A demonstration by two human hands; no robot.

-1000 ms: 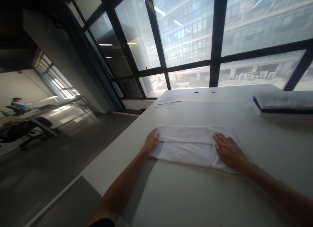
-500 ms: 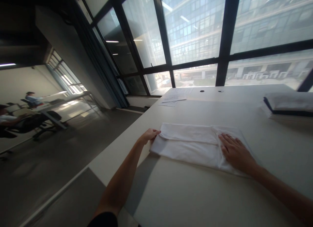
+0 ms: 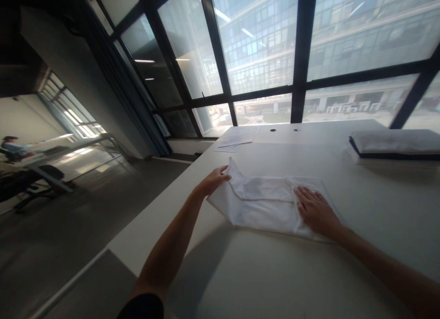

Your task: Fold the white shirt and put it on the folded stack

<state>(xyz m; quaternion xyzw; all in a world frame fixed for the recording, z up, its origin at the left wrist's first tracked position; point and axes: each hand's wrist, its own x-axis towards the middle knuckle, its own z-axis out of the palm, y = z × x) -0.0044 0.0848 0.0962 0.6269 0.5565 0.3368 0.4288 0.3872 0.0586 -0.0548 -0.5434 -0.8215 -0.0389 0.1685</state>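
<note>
A white folded cloth garment (image 3: 261,209) lies in front of me on the white table; its exact kind does not show. My left hand (image 3: 215,180) pinches its left end and holds that end raised off the tabletop, so the fabric slopes and creases there. My right hand (image 3: 316,211) rests flat on the right part of the cloth, fingers stretched out, pressing it against the table. A fold line runs lengthwise between the two hands.
A stack of folded cloths (image 3: 395,145), white with a dark layer, stands at the table's right. Paper sheets (image 3: 233,140) lie near the far left edge of the white table (image 3: 275,273). Tall windows (image 3: 257,44) rise behind. A person (image 3: 13,147) sits far left.
My left hand has lifted the left end of the cloth, which lay flat on the table before. My right hand stays flat on the cloth. The view has turned slightly right.
</note>
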